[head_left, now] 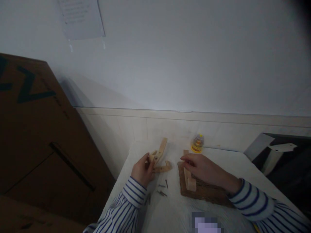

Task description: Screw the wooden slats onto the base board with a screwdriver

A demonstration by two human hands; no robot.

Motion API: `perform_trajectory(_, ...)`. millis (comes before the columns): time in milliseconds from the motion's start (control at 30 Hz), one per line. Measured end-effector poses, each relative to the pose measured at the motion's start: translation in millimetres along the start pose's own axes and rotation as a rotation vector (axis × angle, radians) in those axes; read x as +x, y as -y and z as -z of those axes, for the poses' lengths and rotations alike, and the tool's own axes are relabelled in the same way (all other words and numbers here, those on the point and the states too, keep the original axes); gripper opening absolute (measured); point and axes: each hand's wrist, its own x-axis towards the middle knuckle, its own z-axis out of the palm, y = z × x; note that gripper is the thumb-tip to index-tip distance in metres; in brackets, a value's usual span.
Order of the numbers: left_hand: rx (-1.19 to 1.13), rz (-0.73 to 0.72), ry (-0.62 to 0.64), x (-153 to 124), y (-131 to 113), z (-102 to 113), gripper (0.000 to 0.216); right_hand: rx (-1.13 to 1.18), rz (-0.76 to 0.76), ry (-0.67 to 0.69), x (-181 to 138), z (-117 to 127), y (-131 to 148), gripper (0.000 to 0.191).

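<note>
My left hand (143, 171) is closed around a pale wooden piece with small dark holes (159, 152), tilted up and away from me. Just beyond its fingers is a hooked wooden piece (162, 168); whether the hand touches it I cannot tell. Over at the right, my right hand (202, 166) is in a pinch, and anything between its fingertips is too small to make out. Beneath that hand a pale wooden piece with a block at its near end (190, 183) lies on a brown woven mat (206, 195). Several screws (162, 193) are scattered between my hands.
A small clear bottle with yellow parts (197, 143) stands at the back of the white table (170, 210). A big cardboard box (60, 145) rises on the left. Dark items and a pale bracket-like part (279, 149) are at the right. A wall closes off the far side.
</note>
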Motion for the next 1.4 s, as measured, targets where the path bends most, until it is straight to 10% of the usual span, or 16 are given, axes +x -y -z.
perform_trajectory(300, -0.151, -0.411, -0.152, -33, -14, -3, 0.031, 0.298, -0.085, -0.243, 16, 1, -1, 0.04)
perform_trajectory(833, -0.252, -0.595, -0.042, -44, -56, -23, 0.035, 0.526, -0.032, -0.438, 5, 33, -4, 0.022)
perform_trajectory(1400, -0.238, -0.339, 0.221, -26, -59, -43, 0.027, 0.483, -0.104, -0.456, -20, 54, -53, 0.038)
